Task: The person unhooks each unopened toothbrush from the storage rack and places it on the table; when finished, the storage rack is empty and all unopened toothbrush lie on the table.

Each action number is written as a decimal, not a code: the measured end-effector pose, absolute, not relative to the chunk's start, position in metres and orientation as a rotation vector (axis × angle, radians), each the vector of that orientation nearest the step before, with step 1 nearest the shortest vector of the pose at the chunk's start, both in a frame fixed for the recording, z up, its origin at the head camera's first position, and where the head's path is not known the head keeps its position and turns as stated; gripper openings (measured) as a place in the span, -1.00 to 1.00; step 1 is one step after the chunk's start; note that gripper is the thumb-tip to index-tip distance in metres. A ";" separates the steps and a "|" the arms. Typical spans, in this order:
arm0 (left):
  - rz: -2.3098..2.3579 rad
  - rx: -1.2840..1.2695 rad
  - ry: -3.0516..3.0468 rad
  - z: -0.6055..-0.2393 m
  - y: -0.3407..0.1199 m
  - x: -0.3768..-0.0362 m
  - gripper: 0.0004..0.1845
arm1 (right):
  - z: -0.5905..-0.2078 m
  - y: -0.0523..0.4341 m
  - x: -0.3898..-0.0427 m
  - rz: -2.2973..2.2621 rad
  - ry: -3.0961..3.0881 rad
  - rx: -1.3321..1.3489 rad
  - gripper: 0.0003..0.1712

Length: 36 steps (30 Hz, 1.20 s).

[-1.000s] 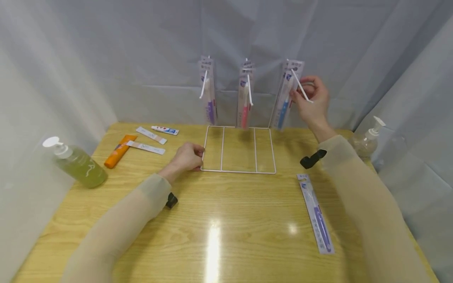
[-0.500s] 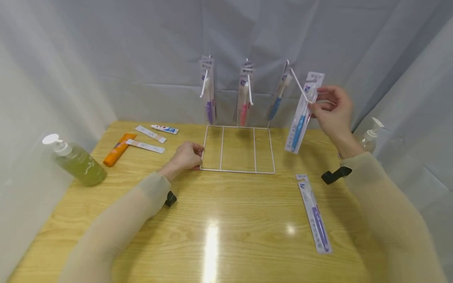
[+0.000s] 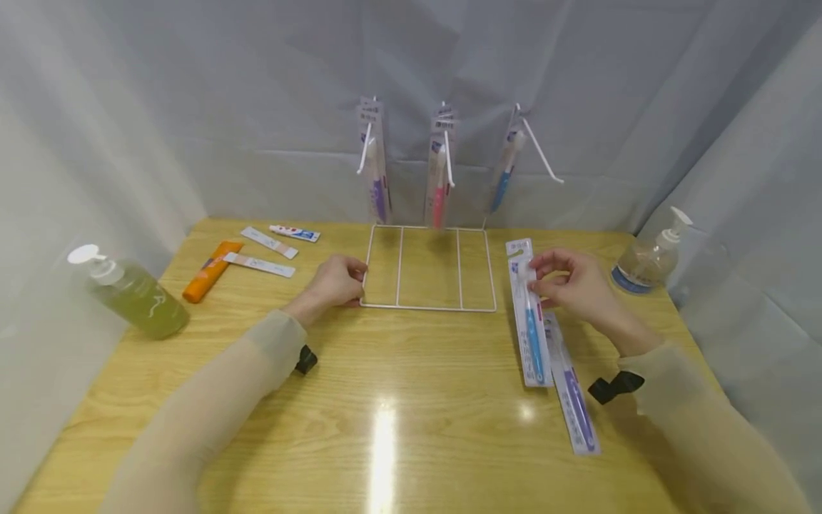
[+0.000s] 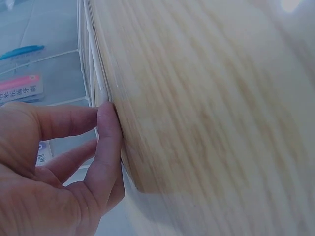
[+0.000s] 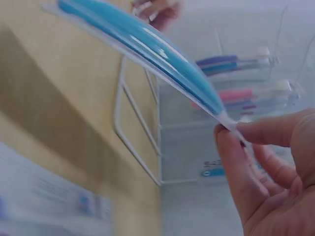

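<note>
My right hand (image 3: 574, 289) pinches the edge of a packaged blue toothbrush (image 3: 533, 332), tilted over the table's right side; its pack overlaps a packaged purple toothbrush (image 3: 574, 392) lying on the wood. In the right wrist view, thumb and fingers grip the blister pack of the blue toothbrush (image 5: 162, 54). My left hand (image 3: 334, 282) pinches the left side of the white wire rack's base (image 3: 398, 268). On the rack's hooks hang purple toothbrushes (image 3: 377, 178), pink toothbrushes (image 3: 439, 178) and a blue toothbrush (image 3: 505, 175). The right hook's front stretch is bare.
At the left stand a green pump bottle (image 3: 138, 300), an orange tube (image 3: 212, 273), two flat white packets (image 3: 260, 265) and a small toothpaste tube (image 3: 295, 233). A clear pump bottle (image 3: 648, 257) stands at the right. Grey curtains (image 3: 289, 93) enclose the table.
My right hand has drawn a packaged blue toothbrush off the right hook, then brought it down and forward over the table beside the purple one. My left hand stays on the rack.
</note>
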State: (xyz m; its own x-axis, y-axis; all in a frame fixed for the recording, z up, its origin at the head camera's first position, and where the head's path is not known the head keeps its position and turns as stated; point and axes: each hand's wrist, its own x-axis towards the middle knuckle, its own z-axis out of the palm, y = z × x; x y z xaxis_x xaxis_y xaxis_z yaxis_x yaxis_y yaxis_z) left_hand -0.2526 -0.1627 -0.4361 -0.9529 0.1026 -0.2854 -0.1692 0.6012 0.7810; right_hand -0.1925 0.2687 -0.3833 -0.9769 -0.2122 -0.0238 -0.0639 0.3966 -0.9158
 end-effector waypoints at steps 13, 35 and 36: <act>1.273 -0.052 2.547 -0.433 -0.159 -0.250 -0.26 | -0.424 0.260 -0.162 -1.376 2.514 -0.194 -0.63; 1.259 -0.069 2.549 -0.433 -0.161 -0.250 -0.24 | -0.432 0.248 -0.151 -0.994 2.642 -0.306 -0.63; 1.258 -0.069 2.548 -0.433 -0.161 -0.250 -0.24 | -0.431 0.248 -0.151 -0.981 2.646 -0.312 -0.64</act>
